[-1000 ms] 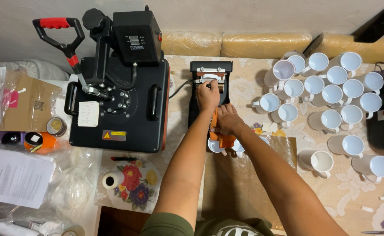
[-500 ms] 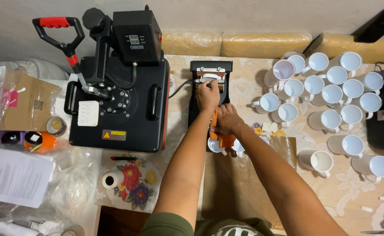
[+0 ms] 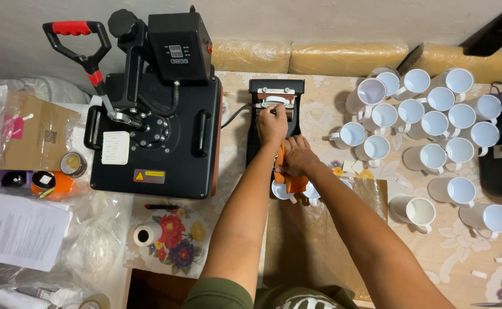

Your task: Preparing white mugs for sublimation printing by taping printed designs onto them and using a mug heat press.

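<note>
Grips: left hand (image 3: 272, 124) pinching press knob (image 3: 273, 103) | right hand (image 3: 295, 157) clasping orange wrap (image 3: 293, 182) | mugs (image 3: 434, 123) crowd right

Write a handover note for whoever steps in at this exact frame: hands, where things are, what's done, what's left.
Left hand: gripping the fitting at the far end of the small mug press.
Right hand: pressing on the orange wrap in the press.
A white mug end shows below the wrap, so a mug looks loaded.
Blank mugs stand to the right; the flat press is on the left, untouched.
Done: mug seated, as far as shows. Left: probably clamping and pressing; whether it is locked cannot be told.
</note>
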